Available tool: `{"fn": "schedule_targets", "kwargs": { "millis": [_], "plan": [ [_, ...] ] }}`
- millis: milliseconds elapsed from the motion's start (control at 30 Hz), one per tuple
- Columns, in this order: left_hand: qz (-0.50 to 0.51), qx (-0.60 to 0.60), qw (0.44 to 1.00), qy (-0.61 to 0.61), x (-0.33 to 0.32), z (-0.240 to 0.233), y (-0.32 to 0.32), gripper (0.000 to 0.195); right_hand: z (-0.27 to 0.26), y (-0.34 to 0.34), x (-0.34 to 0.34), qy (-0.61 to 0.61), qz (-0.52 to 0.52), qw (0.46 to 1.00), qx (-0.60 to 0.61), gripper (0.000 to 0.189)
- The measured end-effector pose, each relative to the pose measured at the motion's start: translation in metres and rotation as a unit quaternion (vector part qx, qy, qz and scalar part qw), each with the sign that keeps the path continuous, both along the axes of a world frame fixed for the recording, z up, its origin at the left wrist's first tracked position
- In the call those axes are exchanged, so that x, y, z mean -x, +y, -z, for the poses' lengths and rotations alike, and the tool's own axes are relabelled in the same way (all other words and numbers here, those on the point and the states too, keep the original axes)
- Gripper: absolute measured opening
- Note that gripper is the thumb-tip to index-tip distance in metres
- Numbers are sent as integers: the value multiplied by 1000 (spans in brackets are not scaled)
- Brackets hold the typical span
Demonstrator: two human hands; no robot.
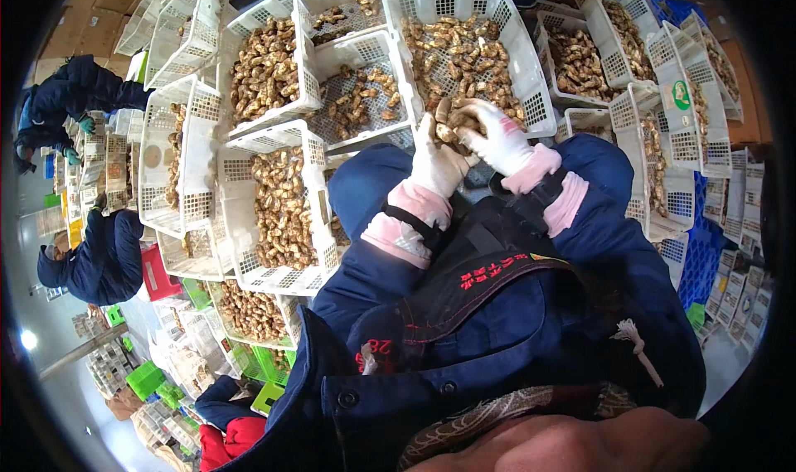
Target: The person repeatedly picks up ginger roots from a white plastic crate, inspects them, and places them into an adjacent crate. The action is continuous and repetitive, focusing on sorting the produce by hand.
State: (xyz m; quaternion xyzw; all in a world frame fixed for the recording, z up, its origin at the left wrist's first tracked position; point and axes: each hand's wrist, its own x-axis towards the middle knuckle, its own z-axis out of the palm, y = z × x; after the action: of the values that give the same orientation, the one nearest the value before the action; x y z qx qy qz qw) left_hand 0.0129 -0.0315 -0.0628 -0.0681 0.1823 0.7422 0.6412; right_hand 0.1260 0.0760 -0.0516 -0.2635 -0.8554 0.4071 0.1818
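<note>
My left hand [438, 161] and my right hand [491, 130], both in white gloves with pink cuffs, meet over the near edge of a white plastic crate [541, 108]. Between them they hold several brown mushrooms [449, 127], whose exact number I cannot tell. In the crate, more brown and pale mushrooms [463, 62] lie loosely over the mesh floor. The fingers of both hands are curled round the held mushrooms, and the palm sides are partly hidden.
Fuller mushroom crates stand at the left [267, 68] and nearer on the left [283, 208], another at the right [578, 65]. A part-filled crate [360, 102] adjoins the middle one. Co-workers in dark jackets [93, 257] are at the far left, near a red crate [161, 273].
</note>
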Motion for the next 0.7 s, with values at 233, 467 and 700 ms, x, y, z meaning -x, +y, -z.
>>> {"fn": "schedule_targets", "kwargs": {
  "millis": [233,467,700],
  "plan": [
    [21,8,999,30,-1,12,-1,56,4,31,-30,260,164,677,669,44],
    [26,13,996,86,-3,8,-6,48,-9,27,-35,362,19,577,732,43],
    [31,11,997,70,-4,16,-4,43,2,28,-37,339,64,572,744,39]
  ]
}}
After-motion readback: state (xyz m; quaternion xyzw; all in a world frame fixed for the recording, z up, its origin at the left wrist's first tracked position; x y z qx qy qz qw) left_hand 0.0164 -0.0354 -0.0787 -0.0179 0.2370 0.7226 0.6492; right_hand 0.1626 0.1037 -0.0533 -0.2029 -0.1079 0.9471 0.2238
